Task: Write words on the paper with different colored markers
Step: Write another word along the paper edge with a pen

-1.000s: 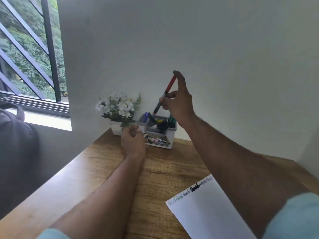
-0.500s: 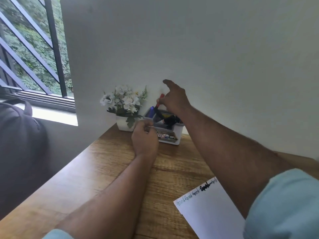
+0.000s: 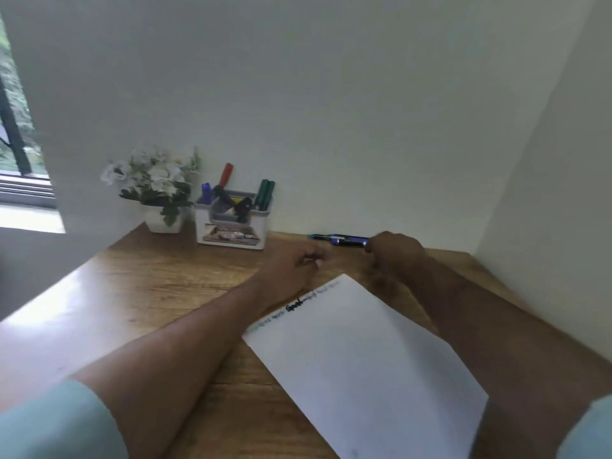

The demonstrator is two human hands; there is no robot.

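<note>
So the right hand (image 3: 395, 251) is out at the far side of the wooden desk (image 3: 159, 286), close to the wall, with its fingers curled around the near end of a dark blue marker with a lighter blue tip (image 3: 341, 240). The marker lies roughly flat, pointing left along the base of the wall. It's blurry, so I can't tell whether it rests on the desk or is lifted a bit.

The left hand (image 3: 294, 263) is just left of that, between the right hand and the pen box, fingers loosely curled in. Honestly can't make out if it's pinching anything; too smeared.

The white sheet of paper (image 3: 357, 359) lies at an angle on the near right part of the desk, mostly between the two forearms. There's a line of small handwritten words along its far left edge, one of them in thick black ink.

Further back on the left, against the wall, sits a white plastic organizer box with a printed label (image 3: 231, 226). A red marker (image 3: 226, 175), a blue-capped marker (image 3: 206, 192) and a pair of green markers (image 3: 266, 193) stick up out of it. Just left of the box is a small white pot of white artificial flowers (image 3: 152, 187). A window (image 3: 16, 127) shows at the far left edge.
</note>
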